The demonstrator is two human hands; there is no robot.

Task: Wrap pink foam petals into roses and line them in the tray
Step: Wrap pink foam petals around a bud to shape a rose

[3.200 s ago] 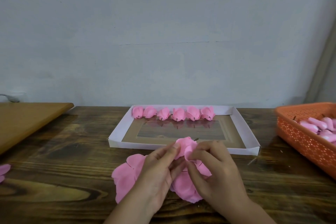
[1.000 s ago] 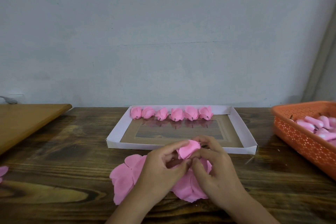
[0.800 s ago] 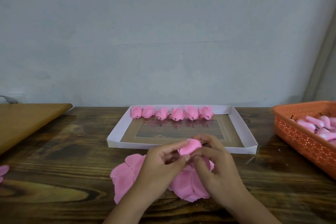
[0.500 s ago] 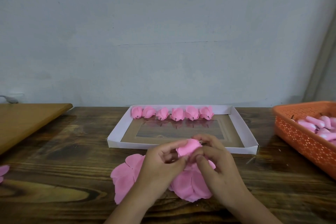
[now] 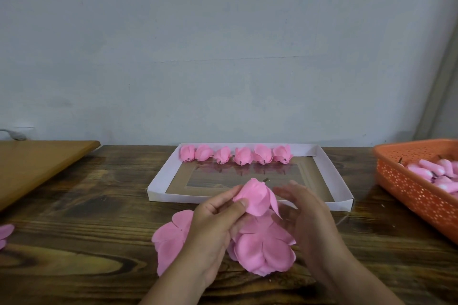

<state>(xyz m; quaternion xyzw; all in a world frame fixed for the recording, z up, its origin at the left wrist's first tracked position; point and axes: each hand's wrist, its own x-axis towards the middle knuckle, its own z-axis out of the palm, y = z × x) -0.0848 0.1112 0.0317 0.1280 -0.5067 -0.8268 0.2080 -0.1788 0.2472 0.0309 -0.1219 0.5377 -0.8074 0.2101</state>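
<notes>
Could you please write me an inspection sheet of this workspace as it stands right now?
Surface: dark wooden table, bare grain showing at the front left.
Job's things: white tray with six finished roses in a row along its far wall; half-wrapped rose held above loose petals on the table.
Clutter: orange basket of pink buds at the right; light wooden board at the left; stray petal at the left edge.
Grippers: left hand pinches the half-wrapped rose; right hand open beside it, blurred.
Cables: grey cable end behind the board.
Surroundings: plain pale wall.
</notes>
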